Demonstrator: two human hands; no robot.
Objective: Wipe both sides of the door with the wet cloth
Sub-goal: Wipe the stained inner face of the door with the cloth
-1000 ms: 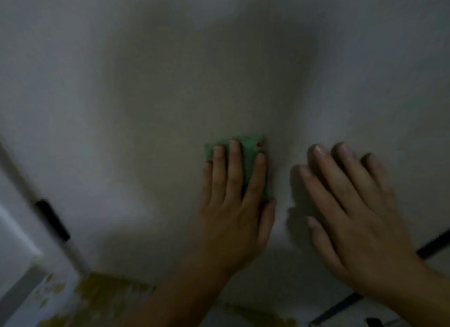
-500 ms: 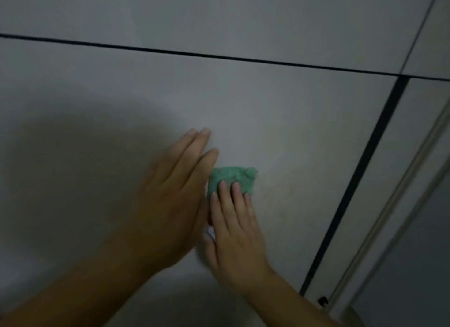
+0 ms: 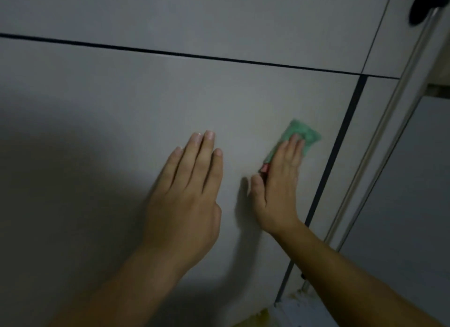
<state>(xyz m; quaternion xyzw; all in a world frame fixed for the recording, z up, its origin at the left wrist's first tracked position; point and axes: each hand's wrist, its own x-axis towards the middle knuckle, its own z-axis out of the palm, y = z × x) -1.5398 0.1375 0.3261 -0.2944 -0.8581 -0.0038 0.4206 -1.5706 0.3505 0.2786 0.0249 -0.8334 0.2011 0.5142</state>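
The pale grey door (image 3: 121, 107) fills most of the view, crossed by dark groove lines. A green cloth (image 3: 302, 134) with a bit of red at its lower edge lies flat against the door near the vertical groove on the right. My right hand (image 3: 280, 183) presses the cloth to the door with straight fingers; its palm hides the cloth's lower part. My left hand (image 3: 187, 192) lies flat on the door to the left of the cloth, fingers straight, apart from the cloth.
A dark door handle (image 3: 423, 5) shows at the top right corner. The door's edge and frame (image 3: 379, 141) run diagonally down the right side. A yellowish patterned floor (image 3: 255, 319) shows at the bottom. My shadow darkens the lower left of the door.
My right hand has slid the cloth rightward, away from my left hand, toward the vertical groove. One second ago the left hand pressed the cloth lower on the door.
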